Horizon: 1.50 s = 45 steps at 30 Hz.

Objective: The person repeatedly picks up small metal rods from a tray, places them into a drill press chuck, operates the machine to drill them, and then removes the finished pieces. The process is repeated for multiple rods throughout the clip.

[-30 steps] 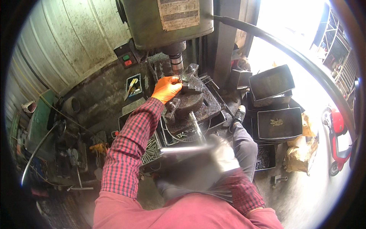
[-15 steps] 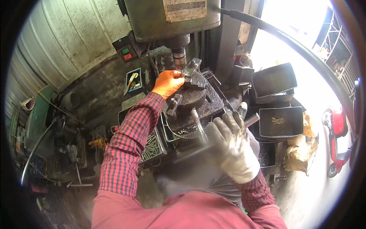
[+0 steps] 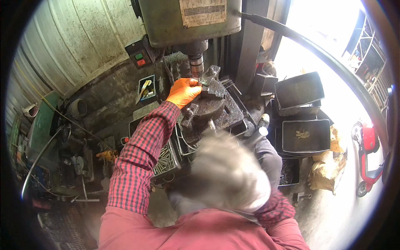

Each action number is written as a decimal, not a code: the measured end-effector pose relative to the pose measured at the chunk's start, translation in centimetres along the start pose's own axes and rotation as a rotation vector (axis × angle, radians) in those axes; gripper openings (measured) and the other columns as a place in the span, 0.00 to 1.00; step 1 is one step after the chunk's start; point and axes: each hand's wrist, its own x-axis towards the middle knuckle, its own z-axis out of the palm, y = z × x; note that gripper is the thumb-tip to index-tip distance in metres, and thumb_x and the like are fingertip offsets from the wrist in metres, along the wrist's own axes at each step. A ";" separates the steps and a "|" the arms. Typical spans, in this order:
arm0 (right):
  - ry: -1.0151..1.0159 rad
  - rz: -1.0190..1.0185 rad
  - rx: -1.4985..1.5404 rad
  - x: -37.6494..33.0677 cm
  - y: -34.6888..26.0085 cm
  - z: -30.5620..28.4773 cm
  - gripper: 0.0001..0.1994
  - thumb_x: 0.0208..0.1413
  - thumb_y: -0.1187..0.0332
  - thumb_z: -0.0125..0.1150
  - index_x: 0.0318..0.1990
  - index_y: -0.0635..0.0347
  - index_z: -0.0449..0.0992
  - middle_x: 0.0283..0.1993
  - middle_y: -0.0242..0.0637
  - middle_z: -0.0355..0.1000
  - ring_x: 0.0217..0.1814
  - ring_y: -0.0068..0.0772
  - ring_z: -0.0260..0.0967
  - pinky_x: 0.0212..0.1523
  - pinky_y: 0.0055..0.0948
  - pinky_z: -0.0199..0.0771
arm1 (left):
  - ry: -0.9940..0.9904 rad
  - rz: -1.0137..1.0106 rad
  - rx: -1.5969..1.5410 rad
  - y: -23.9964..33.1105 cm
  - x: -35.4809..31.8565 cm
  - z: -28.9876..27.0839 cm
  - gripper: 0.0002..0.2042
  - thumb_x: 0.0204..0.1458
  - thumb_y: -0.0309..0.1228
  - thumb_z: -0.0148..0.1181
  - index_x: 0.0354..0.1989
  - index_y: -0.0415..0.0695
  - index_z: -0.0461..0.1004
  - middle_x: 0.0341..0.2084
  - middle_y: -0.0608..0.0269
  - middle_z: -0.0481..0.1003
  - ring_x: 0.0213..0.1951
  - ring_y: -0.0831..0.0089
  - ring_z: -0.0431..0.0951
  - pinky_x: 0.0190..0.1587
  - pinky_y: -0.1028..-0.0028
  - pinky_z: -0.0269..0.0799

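My left hand (image 3: 183,92), in an orange glove, reaches to the metal vise (image 3: 210,102) under the drill chuck (image 3: 196,64). Its thumb and fingers are pinched together at the jaws; whatever sits between them is too small to make out. Closer to my body, my right hand (image 3: 233,171) wears a pale, dirty work glove and is smeared by motion, so its fingers cannot be read. It covers most of the vise's screw and handle. Beyond the glove, a metal bar end (image 3: 261,132) sticks out to the right.
The green drill press head (image 3: 191,21) hangs above the vise. Metal pins fill a bin (image 3: 166,161) left of the vise. Dark trays (image 3: 306,135) stand on the right, one holding a glove. A switch box (image 3: 138,55) is at the back left; a thick cable (image 3: 308,43) arches rightward.
My right hand has swung left and slightly toward my body, and now blurs over the vise handle. The bar has shifted position with it. My left hand stays pinched at the jaws.
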 end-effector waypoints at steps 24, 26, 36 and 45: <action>0.441 0.517 -0.854 -13.5 16.8 -0.1 0.21 0.61 0.56 0.77 0.25 0.63 0.80 0.34 0.51 0.80 0.40 0.55 0.80 0.46 0.48 0.79 | 0.654 0.073 -0.291 -12.6 -22.7 -14.6 0.30 0.65 0.35 0.70 0.73 0.39 0.70 0.64 0.53 0.77 0.61 0.67 0.78 0.66 0.68 0.72; 0.430 0.684 -0.834 -13.6 17.3 0.0 0.20 0.61 0.57 0.77 0.26 0.65 0.81 0.37 0.55 0.81 0.45 0.57 0.81 0.50 0.49 0.80 | 0.943 -0.182 -0.166 -18.8 -32.4 -14.5 0.28 0.69 0.40 0.64 0.72 0.37 0.71 0.64 0.51 0.77 0.64 0.66 0.77 0.68 0.67 0.70; 0.325 0.718 -0.847 -13.9 17.4 -0.7 0.21 0.62 0.54 0.74 0.26 0.65 0.83 0.41 0.55 0.84 0.49 0.58 0.81 0.55 0.49 0.79 | 0.779 -0.727 -0.297 -26.5 -49.3 8.1 0.28 0.64 0.28 0.71 0.70 0.34 0.70 0.43 0.67 0.79 0.41 0.78 0.77 0.46 0.76 0.76; 0.341 0.653 -0.837 -13.5 16.9 -0.5 0.20 0.60 0.58 0.76 0.24 0.66 0.82 0.38 0.57 0.82 0.46 0.61 0.80 0.51 0.52 0.78 | 0.841 -0.097 -0.254 -17.9 -19.2 -3.5 0.38 0.63 0.38 0.72 0.77 0.36 0.62 0.71 0.42 0.68 0.72 0.55 0.70 0.71 0.59 0.68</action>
